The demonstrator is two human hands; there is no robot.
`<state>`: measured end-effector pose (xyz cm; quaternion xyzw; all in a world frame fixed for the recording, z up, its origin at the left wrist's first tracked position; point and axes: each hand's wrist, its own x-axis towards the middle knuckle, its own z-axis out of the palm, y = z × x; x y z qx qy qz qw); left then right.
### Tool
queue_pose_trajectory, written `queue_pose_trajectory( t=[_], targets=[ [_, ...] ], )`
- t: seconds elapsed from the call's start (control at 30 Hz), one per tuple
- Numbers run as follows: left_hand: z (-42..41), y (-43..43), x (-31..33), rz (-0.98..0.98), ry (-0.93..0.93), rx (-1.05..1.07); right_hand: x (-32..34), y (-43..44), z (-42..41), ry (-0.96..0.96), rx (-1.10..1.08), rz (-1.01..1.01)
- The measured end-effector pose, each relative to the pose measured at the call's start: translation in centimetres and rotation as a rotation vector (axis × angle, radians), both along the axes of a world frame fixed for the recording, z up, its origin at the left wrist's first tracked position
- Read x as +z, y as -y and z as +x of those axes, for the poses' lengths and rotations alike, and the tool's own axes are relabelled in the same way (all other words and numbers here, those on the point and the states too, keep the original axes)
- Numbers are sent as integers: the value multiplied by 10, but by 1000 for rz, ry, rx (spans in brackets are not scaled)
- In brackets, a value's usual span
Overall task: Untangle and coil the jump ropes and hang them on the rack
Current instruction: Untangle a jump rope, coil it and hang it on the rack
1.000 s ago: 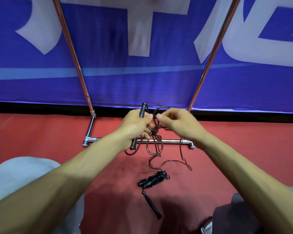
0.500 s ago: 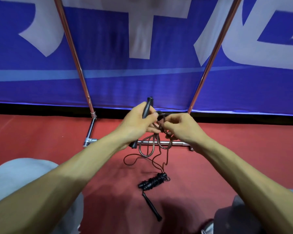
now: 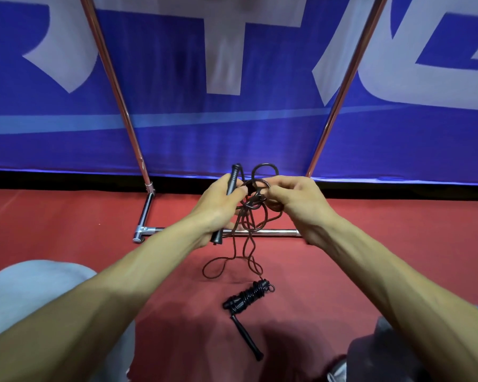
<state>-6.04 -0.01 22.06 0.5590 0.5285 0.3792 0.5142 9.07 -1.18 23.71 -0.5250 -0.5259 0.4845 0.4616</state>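
Both hands were close together, busy with a knotted jump rope (image 3: 253, 205)

The left hand (image 3: 218, 209) was wrapped round a black handle (image 3: 233, 176), thumb against the tangle. The right hand (image 3: 298, 202) pinched its loops just beside that (which strand exactly, hard to tell). Loose cord (image 3: 243, 252) dangled from the hands down to the red floor (image 3: 66, 216). A second rope (image 3: 249, 297), wound tight round its handles, lay on the floor below the hands, nearer the person. The rack (image 3: 276, 232) had its chrome base bar just past the wrists, with a blue banner (image 3: 177, 133) behind.
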Motion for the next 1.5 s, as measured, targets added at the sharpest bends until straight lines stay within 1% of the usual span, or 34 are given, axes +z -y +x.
queue_pose_trajectory(
  t=[0.03,0.07,0.3,0.4,0.5,0.63,0.8,0.9,0.93,0.97,1.03,1.07,1.13,1.23,1.3,1.37,1.5],
  targets=[
    [-1,0,1,-22,56,-10,0,0,1,-22,9,-10],
    [-2,0,3,-18,73,-15,-1,-1,1,-45,17,-19],
    [-4,3,8,-3,46,-33,-1,4,3,-170,61,-98],
    [-1,4,5,81,-45,-13,-1,5,4,-155,64,-162],
    [-2,5,4,133,-79,-31,0,2,3,-147,47,-176],
    [-3,6,8,103,-71,-76,4,3,1,-145,30,-163],
    [0,8,12,34,-20,-80,6,0,3,-20,-156,-19],
    [3,10,16,-48,118,-50,4,1,2,26,-164,47],
    [3,11,18,-75,173,-34,2,1,1,73,-166,79],
    [3,11,21,-97,221,-18,0,1,0,159,-165,116],
    [2,10,24,-104,244,-5,-2,0,-1,385,-138,169],
    [1,9,24,-81,193,-7,-2,0,-1,471,-114,185],
    [-2,7,24,-19,12,-32,1,1,0,566,-62,219],
    [-8,5,21,75,-236,-69,6,3,2,634,12,266],
    [-11,5,22,213,-350,-70,6,4,3,671,54,279],
    [-12,5,23,282,-345,-93,8,6,2,640,62,281],
    [-10,3,21,277,-283,-7,9,4,1,459,63,215]
  ],
)
